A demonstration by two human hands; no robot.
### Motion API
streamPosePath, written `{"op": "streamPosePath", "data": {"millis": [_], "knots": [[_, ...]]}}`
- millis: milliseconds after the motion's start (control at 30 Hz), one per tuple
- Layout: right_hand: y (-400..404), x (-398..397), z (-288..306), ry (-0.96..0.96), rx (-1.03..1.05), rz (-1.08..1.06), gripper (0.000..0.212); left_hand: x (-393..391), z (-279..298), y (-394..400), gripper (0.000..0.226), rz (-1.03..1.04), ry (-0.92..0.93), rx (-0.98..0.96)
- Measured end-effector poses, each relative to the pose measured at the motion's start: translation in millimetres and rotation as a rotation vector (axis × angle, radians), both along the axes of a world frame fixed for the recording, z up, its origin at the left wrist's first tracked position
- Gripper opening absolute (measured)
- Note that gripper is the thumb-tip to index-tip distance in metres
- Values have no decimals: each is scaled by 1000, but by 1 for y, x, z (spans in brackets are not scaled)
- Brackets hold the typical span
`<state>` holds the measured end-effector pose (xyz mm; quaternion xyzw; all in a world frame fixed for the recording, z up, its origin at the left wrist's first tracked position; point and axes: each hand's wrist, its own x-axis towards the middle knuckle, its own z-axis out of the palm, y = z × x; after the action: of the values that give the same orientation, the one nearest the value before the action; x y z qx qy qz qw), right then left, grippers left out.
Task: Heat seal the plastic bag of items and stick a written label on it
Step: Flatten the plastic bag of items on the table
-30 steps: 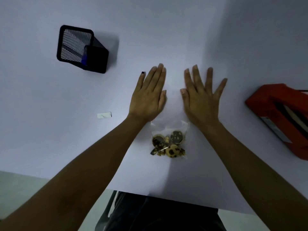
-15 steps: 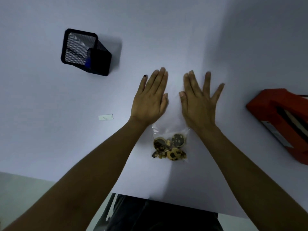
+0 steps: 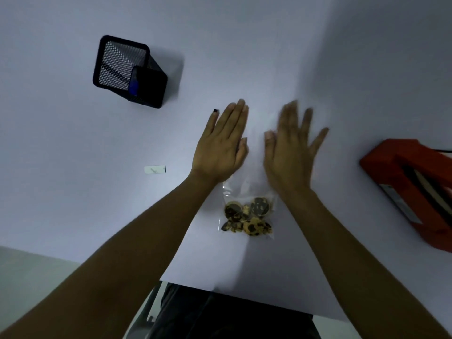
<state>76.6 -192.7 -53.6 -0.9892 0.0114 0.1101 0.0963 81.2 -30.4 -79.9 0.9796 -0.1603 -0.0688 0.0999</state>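
Note:
A clear plastic bag (image 3: 247,211) with several chocolate-chip cookies in its lower half lies flat on the white table, its open end pointing away from me. My left hand (image 3: 221,145) rests flat, palm down, fingers together, on the bag's upper left part. My right hand (image 3: 291,152) is flat with fingers spread over the bag's upper right part and looks blurred. A small white label strip (image 3: 155,169) lies to the left. The red heat sealer (image 3: 411,189) sits at the right edge.
A black mesh pen holder (image 3: 127,69) with a blue pen inside stands at the back left. The table's near edge (image 3: 244,294) runs just in front of my dark-clothed lap. Floor shows at the bottom left.
Both hands stayed flat over the bag's top. My right hand is now blurred and its fingers sit closer together than a second ago.

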Motion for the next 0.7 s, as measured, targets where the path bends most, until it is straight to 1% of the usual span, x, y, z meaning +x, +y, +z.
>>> {"op": "streamPosePath", "data": {"millis": [67, 133, 233, 367, 533, 633, 700], "knots": [[14, -14, -3, 24, 31, 104, 63, 0, 1, 1, 61, -9, 3, 2], [12, -27, -10, 47, -1, 170, 63, 0, 0, 4, 60, -13, 2, 6], [-13, -36, -15, 67, -66, 249, 68, 1, 1, 8, 60, -14, 2, 5], [-51, -42, -12, 76, -80, 348, 76, 1, 0, 4, 59, -13, -3, -15], [-56, -43, -9, 77, -69, 361, 79, 1, 5, 3, 59, -23, -15, -2], [-53, -44, -8, 91, -71, 356, 80, -6, 14, 3, 59, -7, -65, -46], [-50, -44, -9, 94, -71, 356, 79, -17, 17, 4, 60, -94, -86, -72]]}}
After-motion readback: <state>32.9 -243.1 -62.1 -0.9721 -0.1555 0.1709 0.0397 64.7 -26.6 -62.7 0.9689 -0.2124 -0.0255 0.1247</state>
